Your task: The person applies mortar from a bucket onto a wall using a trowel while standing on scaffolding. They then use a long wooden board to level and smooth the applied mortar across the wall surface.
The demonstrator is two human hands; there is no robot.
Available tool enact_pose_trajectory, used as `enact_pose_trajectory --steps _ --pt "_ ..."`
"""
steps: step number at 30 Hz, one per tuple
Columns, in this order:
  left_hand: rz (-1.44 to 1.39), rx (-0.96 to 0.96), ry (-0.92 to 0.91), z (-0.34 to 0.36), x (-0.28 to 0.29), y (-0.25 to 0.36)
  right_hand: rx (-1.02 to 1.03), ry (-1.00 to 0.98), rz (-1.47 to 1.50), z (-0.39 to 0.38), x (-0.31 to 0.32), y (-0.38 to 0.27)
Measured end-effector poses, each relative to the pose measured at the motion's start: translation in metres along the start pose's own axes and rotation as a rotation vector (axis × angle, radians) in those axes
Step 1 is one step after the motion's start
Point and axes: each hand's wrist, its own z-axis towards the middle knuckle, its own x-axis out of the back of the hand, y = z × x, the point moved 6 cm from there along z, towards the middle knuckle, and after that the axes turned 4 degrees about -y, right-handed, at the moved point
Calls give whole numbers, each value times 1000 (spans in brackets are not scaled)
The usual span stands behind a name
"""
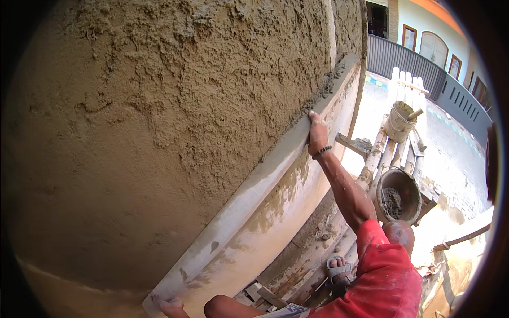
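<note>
A long, pale screed board (249, 199) lies slantwise against the wall, its edge pressed to rough wet plaster (212, 79). Near its upper part, my right hand (318, 133) is closed around the board, with a dark beaded bracelet at the wrist. My left hand (169, 307) grips the board's lower end at the bottom of the view; its fingers are partly hidden. Grey mortar (330, 85) is heaped along the board's upper edge. Toward the lower left the plaster looks smoother. Below the board, the wall is pale with damp, patchy stains.
On the right, a bucket of mortar (398, 197) and a smaller bucket (400, 123) with a handle sticking out stand on a bamboo scaffold (371, 165). My sandalled foot (339, 267) rests on planks below. A grey fence (405, 62) and a house stand beyond.
</note>
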Motion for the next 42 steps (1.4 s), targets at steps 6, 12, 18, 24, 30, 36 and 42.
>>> enact_pose_trajectory --steps 6,12,18,24,30,36,42 --pt "-43 80 -29 -32 -29 -1 -69 -24 -7 11 2 -6" --pt "108 77 253 -28 -17 41 24 8 69 -39 -14 30" --pt "377 -55 275 60 88 108 22 29 18 -134 -30 87" --pt "211 -136 64 47 51 109 151 6 47 -103 -43 31" --pt "-1 -51 -40 -31 -43 119 152 -44 173 -33 -53 -42" --pt "-1 73 -199 -30 -55 115 59 -51 107 -17 -50 -46" --pt "-71 52 -116 -33 -48 124 17 20 111 -53 -58 -46"
